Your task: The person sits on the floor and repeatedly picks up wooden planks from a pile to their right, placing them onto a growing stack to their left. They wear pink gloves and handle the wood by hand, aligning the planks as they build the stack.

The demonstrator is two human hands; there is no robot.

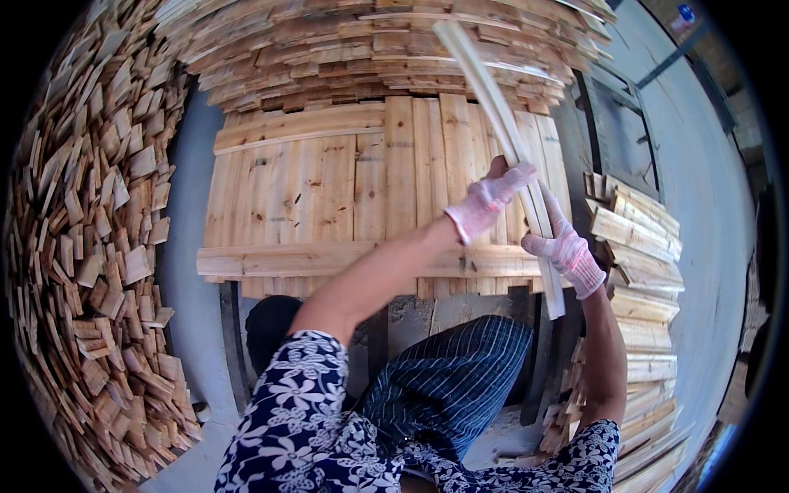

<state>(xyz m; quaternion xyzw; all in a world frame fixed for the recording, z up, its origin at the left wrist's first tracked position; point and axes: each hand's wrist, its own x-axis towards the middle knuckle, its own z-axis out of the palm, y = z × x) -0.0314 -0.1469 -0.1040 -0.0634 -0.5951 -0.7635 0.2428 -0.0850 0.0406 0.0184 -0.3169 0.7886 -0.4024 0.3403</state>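
Pale strip gripped two-handed over the laid boards

The pale strip [534,207] is above the right part of the laid boards [320,197], its long axis slanting from beyond their far edge rightward past their near edge. The left hand [486,204] has its fingers closed on it near mid-length, nearer the boards' centre; the right hand [569,255] grips it closer to their near edge.

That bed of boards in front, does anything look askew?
Yes: the bed of boards looks lopsided. A crosswise board covers only the left part of its far edge, while crosswise wood shows left and right along the near edge.
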